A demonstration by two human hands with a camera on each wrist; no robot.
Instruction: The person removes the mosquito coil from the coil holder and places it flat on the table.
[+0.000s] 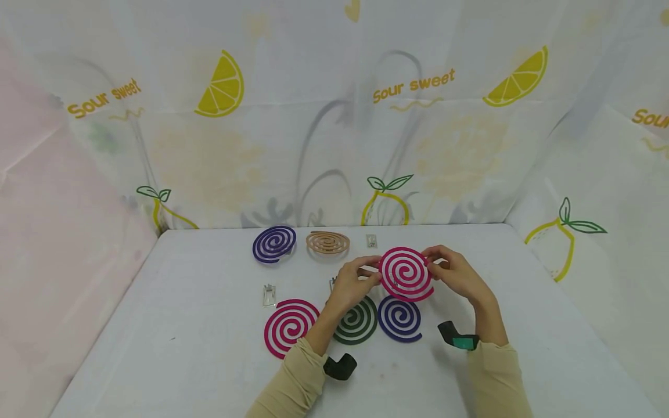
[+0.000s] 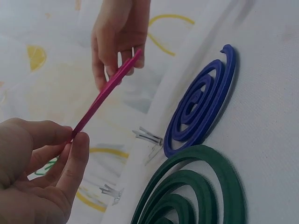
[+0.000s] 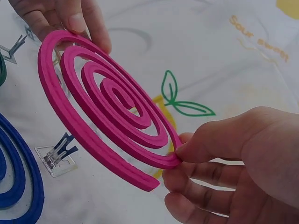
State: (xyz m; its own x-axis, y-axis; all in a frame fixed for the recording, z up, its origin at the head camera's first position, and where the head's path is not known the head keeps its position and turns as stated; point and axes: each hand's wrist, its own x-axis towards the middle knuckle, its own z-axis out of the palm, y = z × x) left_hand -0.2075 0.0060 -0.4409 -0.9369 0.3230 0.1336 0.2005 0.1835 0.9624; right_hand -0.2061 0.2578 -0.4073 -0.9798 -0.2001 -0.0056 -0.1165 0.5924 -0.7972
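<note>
A pink mosquito coil is held up above the table between both hands. At its left rim my left hand pinches it between thumb and fingers, while my right hand pinches the opposite rim. Seen from the left wrist, the pink coil is tilted and nearly edge-on. Below it on the table lie a blue coil and a green coil, the green one partly hidden by the left hand and forearm. Behind the raised coil stands a small metal coil stand with upright prongs.
Another pink coil lies left of the left forearm. Farther back are a purple coil and a tan coil. Metal stands sit at the left and near the back edge. A printed cloth hangs behind the table.
</note>
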